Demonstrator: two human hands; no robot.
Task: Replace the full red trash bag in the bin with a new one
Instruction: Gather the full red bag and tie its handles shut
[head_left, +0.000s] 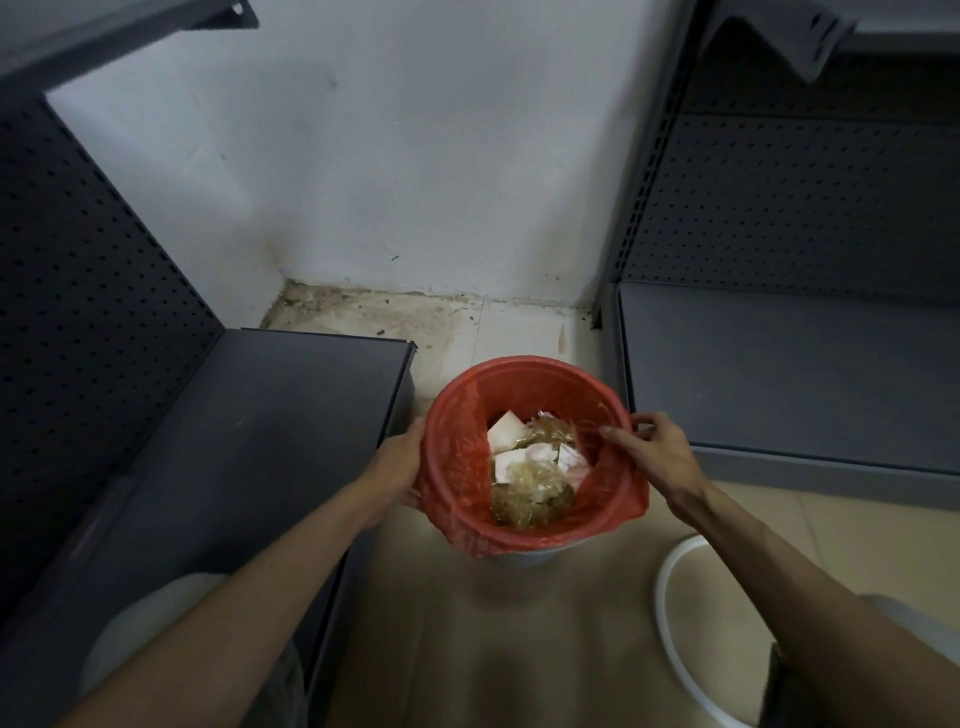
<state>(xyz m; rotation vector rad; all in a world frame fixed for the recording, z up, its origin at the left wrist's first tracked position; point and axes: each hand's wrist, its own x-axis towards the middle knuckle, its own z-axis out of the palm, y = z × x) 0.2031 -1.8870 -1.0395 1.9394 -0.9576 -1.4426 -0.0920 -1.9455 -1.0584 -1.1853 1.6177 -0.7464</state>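
Hidden: the bin (524, 555) is almost wholly covered by the red trash bag (467, 467); only a pale sliver of its wall shows under the bag's near overhang. The left hand's fingers pass behind the bag's left side and cannot be seen.
Cut off: white ring (675, 618) on the floor (467, 623) at the near right runs out of the frame's bottom edge and under the right forearm; possibly the bin's lid ring, hard to say.
Hard to make out: the rubbish (530, 467) in the bag reads as white paper scraps and yellowish clear wrapping; single pieces cannot be told apart.
Counts: one bin, one red bag, one white ring, two grey shelf units (left shelf (260, 441), right shelf (779, 374)), two hands.
Bag position: stretched over the bin's rim, mouth open, edges folded down outside; bin stands on the floor between the two shelf bases, near the wall corner (415, 182).
Left hand (397, 467): palm flat against the bag's outer left side, curled round it; how tightly it closes cannot be told.
Right hand (649, 447): thumb and fingers narrowed to a pinch on the bag's edge at the rim's right side.
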